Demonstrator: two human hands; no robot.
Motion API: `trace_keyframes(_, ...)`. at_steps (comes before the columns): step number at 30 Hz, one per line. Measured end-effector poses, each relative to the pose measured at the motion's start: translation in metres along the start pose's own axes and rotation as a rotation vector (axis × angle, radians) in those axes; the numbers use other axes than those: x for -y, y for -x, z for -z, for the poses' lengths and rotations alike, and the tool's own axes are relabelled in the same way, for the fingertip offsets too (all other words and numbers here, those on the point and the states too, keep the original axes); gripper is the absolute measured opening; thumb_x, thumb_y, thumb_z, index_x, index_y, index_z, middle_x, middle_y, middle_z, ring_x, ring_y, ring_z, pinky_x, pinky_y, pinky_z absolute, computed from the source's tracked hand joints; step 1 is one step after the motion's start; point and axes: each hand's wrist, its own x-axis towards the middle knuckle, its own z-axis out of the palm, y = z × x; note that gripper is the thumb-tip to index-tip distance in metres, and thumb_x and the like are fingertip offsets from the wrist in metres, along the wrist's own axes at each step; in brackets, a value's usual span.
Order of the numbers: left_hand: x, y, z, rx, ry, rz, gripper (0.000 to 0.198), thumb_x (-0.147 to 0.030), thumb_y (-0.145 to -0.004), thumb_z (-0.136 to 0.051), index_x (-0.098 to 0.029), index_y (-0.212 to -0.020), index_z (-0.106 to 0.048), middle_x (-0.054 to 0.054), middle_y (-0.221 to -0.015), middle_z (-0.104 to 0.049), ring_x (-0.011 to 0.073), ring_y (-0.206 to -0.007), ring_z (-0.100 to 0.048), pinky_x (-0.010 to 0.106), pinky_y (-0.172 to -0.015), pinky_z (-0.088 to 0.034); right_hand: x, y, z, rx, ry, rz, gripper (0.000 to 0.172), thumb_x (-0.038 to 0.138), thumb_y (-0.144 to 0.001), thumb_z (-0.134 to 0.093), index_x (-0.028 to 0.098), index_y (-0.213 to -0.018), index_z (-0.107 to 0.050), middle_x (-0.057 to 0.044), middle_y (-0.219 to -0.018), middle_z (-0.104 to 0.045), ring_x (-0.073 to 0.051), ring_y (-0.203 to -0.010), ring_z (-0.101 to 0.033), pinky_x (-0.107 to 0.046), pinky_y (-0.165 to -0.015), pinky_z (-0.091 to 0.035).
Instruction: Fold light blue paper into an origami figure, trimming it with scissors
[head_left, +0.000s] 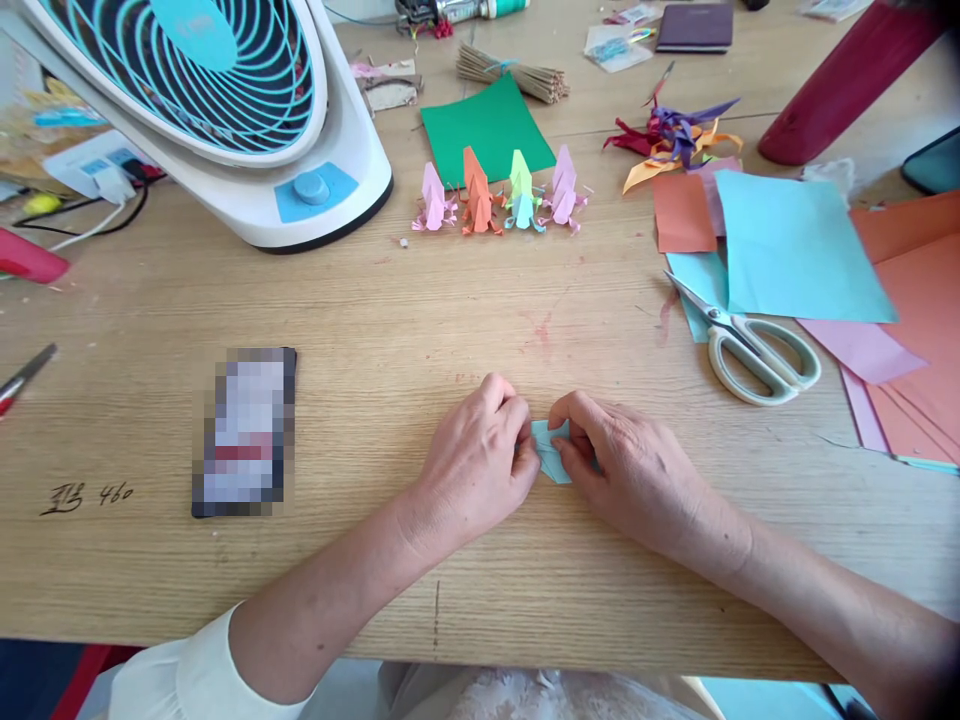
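Between my hands, low over the table's near middle, is a small folded piece of light blue paper (551, 455). My left hand (484, 440) pinches its left edge, with the fingers curled in. On the other side my right hand (626, 465) grips the paper between thumb and forefinger. Both hands cover parts of it, so its full shape is hidden. Farther back stands a row of small folded paper figures in pink, orange (477, 195), green-blue and lilac. White-handled scissors (750, 345) lie to the right of my right hand, partly over coloured sheets.
A white and blue fan (300, 190) stands at the back left, with a phone (244, 430) nearer me. Green paper (487, 125) lies behind the figures. At the right are a blue sheet (802, 245), orange sheets (922, 340) and a dark red cylinder (847, 80).
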Motion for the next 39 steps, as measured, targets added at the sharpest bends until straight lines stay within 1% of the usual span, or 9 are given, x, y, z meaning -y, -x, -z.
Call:
trace_keyframes(4,0.0,0.001,0.0,0.009,0.0,-0.009,0.005,-0.018,-0.086,-0.051,-0.017,-0.083,-0.054,0.006,-0.097,-0.052,0.0167,-0.077,-0.055,0.032,-0.071,-0.048,0.001,0.001,0.002,0.013,-0.01,0.012,0.009,0.014,-0.09,-0.048,0.021,-0.096,-0.049,0.002,-0.075,-0.059,-0.015,-0.07,-0.056,-0.027,-0.065,-0.034)
trace_keyframes(7,0.0,0.001,0.0,0.011,-0.005,-0.015,0.005,-0.018,-0.087,-0.05,-0.017,-0.084,-0.054,0.006,-0.097,-0.052,0.0173,-0.078,-0.055,0.033,-0.072,-0.048,0.003,0.0,0.002,0.02,-0.009,-0.006,0.006,0.021,-0.091,-0.053,0.021,-0.096,-0.049,0.003,-0.073,-0.059,-0.015,-0.067,-0.055,-0.026,-0.063,-0.034)
trace_keyframes(10,0.001,0.001,0.0,0.008,-0.006,-0.036,0.007,-0.018,-0.088,-0.048,-0.017,-0.085,-0.054,0.006,-0.098,-0.052,0.0173,-0.078,-0.055,0.033,-0.073,-0.049,0.004,-0.002,0.001,0.008,0.034,-0.018,0.013,0.028,-0.089,-0.059,0.021,-0.095,-0.049,0.003,-0.071,-0.058,-0.014,-0.062,-0.052,-0.026,-0.061,-0.032)
trace_keyframes(13,0.002,0.001,0.0,0.014,-0.012,-0.048,0.006,-0.018,-0.088,-0.049,-0.017,-0.086,-0.054,0.006,-0.097,-0.052,0.0172,-0.079,-0.055,0.033,-0.074,-0.049,0.004,-0.003,-0.001,0.004,0.056,-0.013,0.012,0.025,-0.088,-0.059,0.022,-0.095,-0.049,0.003,-0.071,-0.058,-0.015,-0.064,-0.054,-0.027,-0.062,-0.032)
trace_keyframes(19,0.003,0.0,0.001,0.015,-0.014,-0.033,0.002,-0.017,-0.085,-0.052,-0.018,-0.083,-0.052,0.005,-0.095,-0.051,0.0165,-0.078,-0.055,0.031,-0.073,-0.049,0.002,-0.003,-0.001,0.037,0.071,-0.009,0.006,0.02,-0.09,-0.049,0.022,-0.096,-0.048,0.001,-0.075,-0.062,-0.019,-0.072,-0.061,-0.029,-0.064,-0.033)
trace_keyframes(23,0.004,0.0,0.002,0.018,0.012,-0.061,0.004,-0.019,-0.088,-0.051,-0.018,-0.085,-0.052,0.005,-0.097,-0.051,0.0162,-0.079,-0.055,0.032,-0.075,-0.049,0.003,-0.002,0.0,0.055,0.091,-0.002,0.005,0.019,-0.091,-0.048,0.021,-0.095,-0.048,-0.001,-0.077,-0.063,-0.02,-0.074,-0.062,-0.03,-0.065,-0.034)
trace_keyframes(27,0.004,0.0,0.002,0.012,0.004,-0.048,0.011,-0.026,-0.09,-0.052,-0.018,-0.082,-0.052,0.005,-0.098,-0.051,0.0164,-0.078,-0.055,0.032,-0.072,-0.048,0.002,-0.003,0.0,0.055,0.095,0.008,0.005,0.017,-0.09,-0.049,0.021,-0.092,-0.047,0.0,-0.076,-0.062,-0.02,-0.074,-0.061,-0.029,-0.065,-0.034)
trace_keyframes(35,0.005,0.0,0.001,0.037,-0.03,-0.07,0.009,-0.025,-0.091,-0.052,-0.019,-0.085,-0.051,0.004,-0.099,-0.049,0.0148,-0.076,-0.053,0.03,-0.068,-0.046,-0.003,-0.001,0.001,0.034,0.061,0.096,0.011,0.01,-0.088,-0.045,0.021,-0.089,-0.043,0.0,-0.075,-0.058,-0.018,-0.07,-0.057,-0.028,-0.064,-0.034)
trace_keyframes(39,0.01,0.001,0.002,0.051,-0.034,-0.108,0.008,-0.024,-0.094,-0.051,-0.018,-0.089,-0.051,0.004,-0.1,-0.049,0.0149,-0.077,-0.053,0.03,-0.069,-0.046,-0.007,0.001,0.003,0.052,0.027,0.121,0.015,0.006,-0.086,-0.043,0.02,-0.093,-0.044,0.0,-0.076,-0.058,-0.017,-0.07,-0.055,-0.028,-0.065,-0.035)
